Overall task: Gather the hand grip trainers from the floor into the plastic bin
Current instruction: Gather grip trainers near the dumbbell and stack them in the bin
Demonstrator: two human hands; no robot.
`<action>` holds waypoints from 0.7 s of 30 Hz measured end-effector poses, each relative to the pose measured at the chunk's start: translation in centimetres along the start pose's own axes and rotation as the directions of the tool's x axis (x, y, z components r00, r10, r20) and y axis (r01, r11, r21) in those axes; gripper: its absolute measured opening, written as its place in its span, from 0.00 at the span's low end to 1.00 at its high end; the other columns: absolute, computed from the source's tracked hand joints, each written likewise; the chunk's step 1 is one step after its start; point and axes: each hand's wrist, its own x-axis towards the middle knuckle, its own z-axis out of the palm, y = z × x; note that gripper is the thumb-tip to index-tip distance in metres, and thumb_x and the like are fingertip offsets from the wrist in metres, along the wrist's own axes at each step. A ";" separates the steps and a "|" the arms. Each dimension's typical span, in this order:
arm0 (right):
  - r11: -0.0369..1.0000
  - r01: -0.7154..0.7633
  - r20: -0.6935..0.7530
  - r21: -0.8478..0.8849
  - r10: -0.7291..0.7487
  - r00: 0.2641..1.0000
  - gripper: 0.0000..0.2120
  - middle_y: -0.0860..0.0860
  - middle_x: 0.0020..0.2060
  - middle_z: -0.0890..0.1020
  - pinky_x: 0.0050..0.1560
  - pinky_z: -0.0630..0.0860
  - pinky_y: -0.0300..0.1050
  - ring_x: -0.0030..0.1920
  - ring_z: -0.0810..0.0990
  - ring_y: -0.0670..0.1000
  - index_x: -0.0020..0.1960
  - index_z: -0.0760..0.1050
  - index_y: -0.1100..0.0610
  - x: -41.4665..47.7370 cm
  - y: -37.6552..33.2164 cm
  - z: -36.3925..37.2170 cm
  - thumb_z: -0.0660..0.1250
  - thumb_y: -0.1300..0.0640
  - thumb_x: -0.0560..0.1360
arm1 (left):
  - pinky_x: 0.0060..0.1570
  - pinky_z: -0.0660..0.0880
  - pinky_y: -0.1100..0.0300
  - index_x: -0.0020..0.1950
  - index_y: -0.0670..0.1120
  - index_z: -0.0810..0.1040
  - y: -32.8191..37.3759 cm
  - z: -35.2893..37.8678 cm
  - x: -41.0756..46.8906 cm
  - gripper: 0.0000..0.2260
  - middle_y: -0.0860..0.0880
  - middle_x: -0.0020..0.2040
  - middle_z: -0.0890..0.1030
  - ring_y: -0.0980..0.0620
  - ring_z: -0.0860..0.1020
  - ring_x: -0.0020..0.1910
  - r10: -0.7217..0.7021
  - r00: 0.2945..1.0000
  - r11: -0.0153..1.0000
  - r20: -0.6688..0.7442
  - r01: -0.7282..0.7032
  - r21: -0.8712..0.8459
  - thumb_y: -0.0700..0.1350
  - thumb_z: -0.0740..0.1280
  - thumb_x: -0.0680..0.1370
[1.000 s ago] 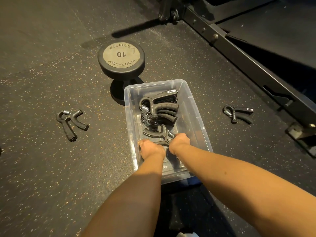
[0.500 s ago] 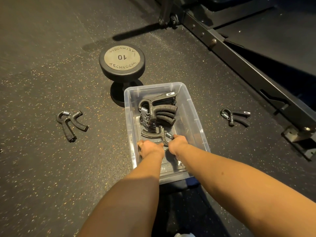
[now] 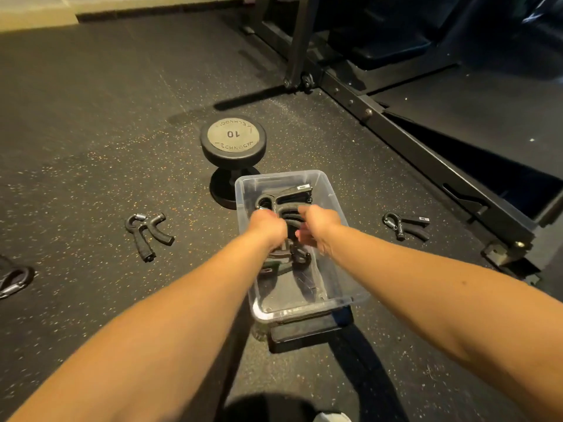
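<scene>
A clear plastic bin [image 3: 304, 309] stands on the dark rubber floor. Several black hand grip trainers [image 3: 294, 193] are stacked at its far end, and another trainer [image 3: 297, 257] lies loose in its middle. My left hand [image 3: 268, 225] and right hand [image 3: 320, 223] hover side by side over the bin, above the loose trainer and blurred. The left hand's fingers curl downward and hide what is under them. The right hand's fingers are loosely apart with nothing in them. One trainer [image 3: 149, 236] lies on the floor left of the bin, one [image 3: 405, 225] to its right, and one [image 3: 15, 281] sits at the left edge.
A 10 dumbbell [image 3: 233, 137] stands on end just behind the bin's far left corner. A black rack frame [image 3: 426, 153] runs diagonally along the right. A flat black object [image 3: 304, 333] pokes out under the bin's near end. A shoe tip [image 3: 332, 417] shows at the bottom.
Both hands have lifted from the bin's near half and moved toward its far end. The trainer they were on now lies loose in the bin. The camera has risen.
</scene>
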 end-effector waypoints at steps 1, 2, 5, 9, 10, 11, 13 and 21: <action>0.999 0.031 0.027 0.029 -0.031 0.999 0.11 0.57 0.37 0.83 0.30 0.79 0.44 0.28 0.79 0.53 0.50 0.79 0.61 -0.8 -1.0 0.3 0.69 0.52 0.75 | 0.53 0.81 0.47 0.54 0.44 0.76 0.5 -1.6 -0.1 0.09 0.39 0.47 0.83 0.42 0.83 0.44 0.010 1.000 0.995 -0.020 -0.012 -0.095 0.33 0.64 0.78; 0.996 0.056 0.059 0.065 -0.060 0.996 0.12 0.57 0.38 0.83 0.31 0.79 0.43 0.30 0.80 0.53 0.50 0.79 0.61 -1.1 -1.7 1.0 0.68 0.52 0.76 | 0.52 0.82 0.45 0.56 0.44 0.75 0.9 -3.2 0.2 0.11 0.40 0.42 0.82 0.44 0.82 0.39 0.028 0.998 0.981 -0.051 -0.037 -0.189 0.31 0.64 0.77; 0.984 0.107 0.201 0.145 -0.135 0.970 0.10 0.56 0.38 0.82 0.35 0.81 0.45 0.35 0.82 0.53 0.49 0.79 0.60 -2.9 -3.9 4.1 0.67 0.52 0.78 | 0.47 0.81 0.49 0.59 0.41 0.74 0.6 -8.6 -0.8 0.13 0.41 0.40 0.81 0.46 0.79 0.34 0.061 0.991 0.952 -0.116 -0.093 -0.292 0.30 0.66 0.76; 0.987 0.097 0.398 0.125 -0.140 0.907 0.11 0.56 0.40 0.82 0.39 0.80 0.45 0.40 0.83 0.54 0.54 0.78 0.63 -4.5 -4.3 10.8 0.67 0.55 0.79 | 0.38 0.77 0.53 0.59 0.39 0.74 -4.1 -14.6 0.5 0.12 0.40 0.41 0.79 0.47 0.79 0.33 -0.016 0.980 0.949 -0.197 -0.047 -0.313 0.31 0.67 0.76; 0.991 0.106 0.432 0.082 -0.131 0.893 0.11 0.56 0.41 0.82 0.41 0.81 0.45 0.40 0.83 0.54 0.55 0.77 0.63 -4.6 -4.0 12.8 0.68 0.55 0.79 | 0.35 0.76 0.54 0.59 0.39 0.74 -5.7 -15.9 1.0 0.13 0.40 0.40 0.79 0.47 0.78 0.32 -0.044 0.977 0.953 -0.210 -0.022 -0.302 0.31 0.67 0.76; 0.993 0.112 0.454 0.032 -0.115 0.884 0.10 0.56 0.41 0.82 0.45 0.82 0.46 0.40 0.83 0.53 0.54 0.78 0.63 -4.8 -3.5 14.7 0.68 0.56 0.79 | 0.33 0.75 0.56 0.59 0.39 0.74 -7.3 -17.0 1.2 0.13 0.40 0.39 0.79 0.47 0.78 0.31 -0.076 0.972 0.955 -0.221 0.007 -0.296 0.32 0.69 0.76; 0.992 0.104 0.473 -0.074 -0.057 0.879 0.05 0.56 0.40 0.82 0.52 0.83 0.49 0.35 0.81 0.51 0.50 0.77 0.62 -4.8 -2.1 18.6 0.67 0.59 0.79 | 0.35 0.78 0.55 0.55 0.38 0.76 -10.9 -19.0 2.5 0.11 0.39 0.38 0.80 0.45 0.80 0.33 -0.140 0.955 0.958 -0.260 0.064 -0.280 0.34 0.71 0.74; 0.887 0.214 0.440 -0.409 -0.014 0.898 0.04 0.57 0.46 0.78 0.50 0.81 0.51 0.45 0.79 0.55 0.49 0.74 0.58 -0.9 5.4 29.4 0.65 0.66 0.76 | 0.57 0.79 0.48 0.56 0.39 0.79 -20.8 -23.0 6.5 0.13 0.37 0.55 0.82 0.38 0.80 0.58 -0.314 0.892 0.947 -0.327 0.268 -0.178 0.44 0.75 0.74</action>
